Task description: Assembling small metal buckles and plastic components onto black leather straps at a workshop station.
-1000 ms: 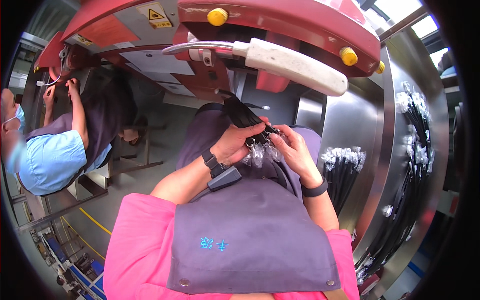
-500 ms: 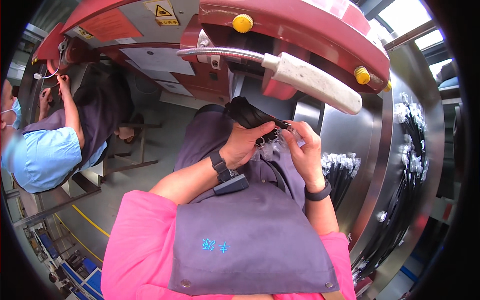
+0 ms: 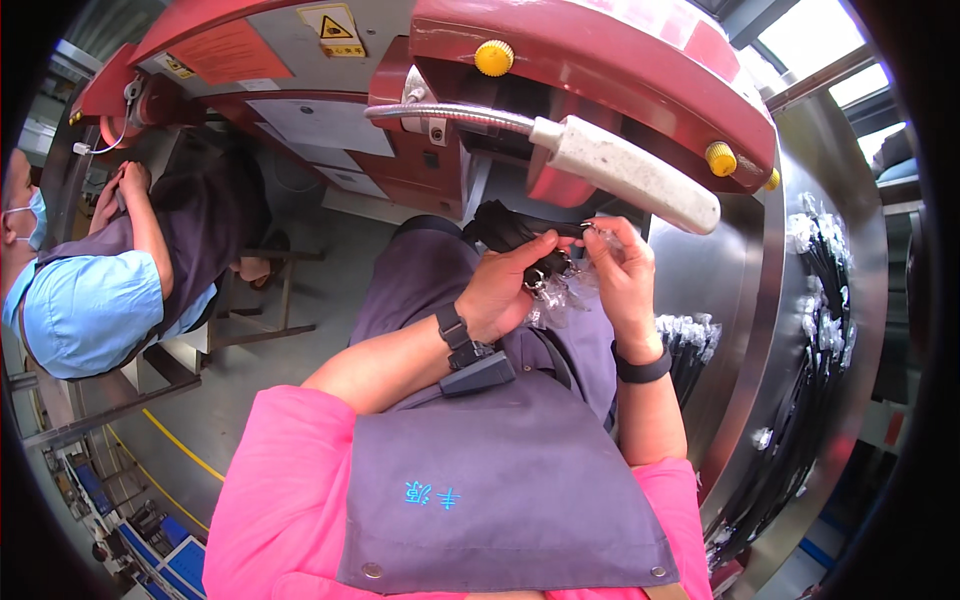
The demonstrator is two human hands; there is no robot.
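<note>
Head view: looks to me like the step in hand is singling out one end from a bunch of black straps (image 3: pixel 505 228), which sits up over the lap (image 3: pixel 420 280), just this side of the red machine (image 3: pixel 590 45). The left hand (image 3: pixel 497 292) has the bunch gripped, thumb laid across the top and the other fingers mostly tucked underneath. The right hand (image 3: pixel 622 278) is pinching a strap end (image 3: pixel 585 228) between thumb and fingertips, off to the right of the bunch. Fair warning, it's small and the fingers cover a lot, so I can't swear it's only one strap. Clear wraps (image 3: pixel 555 305) dangle from the ends below.

As for the next move, I'd say getting that end clear calls for a steady left grip and a light pull with the right, minding that the wraps could snag on each other.

Pose-wise, the left forearm (image 3: pixel 375 365) slants in from lower left with the wrist near straight. The right forearm (image 3: pixel 648 415) stands nearly upright, hand raised a bit higher than the left, fingertips tipped inward toward the bunch. Elbows look low and close to the body.
</note>
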